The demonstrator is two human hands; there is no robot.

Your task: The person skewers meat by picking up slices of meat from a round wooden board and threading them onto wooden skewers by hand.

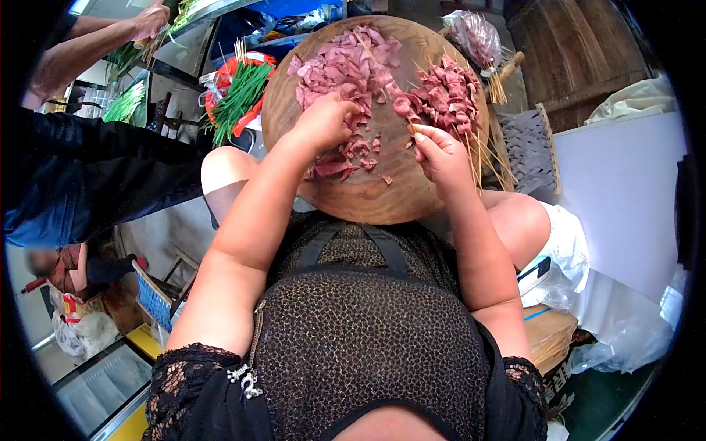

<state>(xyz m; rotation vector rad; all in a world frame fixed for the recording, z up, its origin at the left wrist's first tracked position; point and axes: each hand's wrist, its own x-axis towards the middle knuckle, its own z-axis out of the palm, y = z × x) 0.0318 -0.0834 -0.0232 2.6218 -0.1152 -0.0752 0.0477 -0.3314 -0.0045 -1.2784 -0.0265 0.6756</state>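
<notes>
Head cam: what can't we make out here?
All in the head view:
Left hand: fingertips, hidden by the hand itself and the meat pile.
Right hand: lower end of its skewer, hidden in the grip.
Plastic bag: number of pieces inside, obscured by crinkled plastic.
Co-worker: head, cut off by the picture's edge.

A food-prep place, whether stall or kitchen is hard to tell at the warped edges: cut meat on a round board, loaded skewers, a bagged batch, bundled greens, a co-worker.
</notes>
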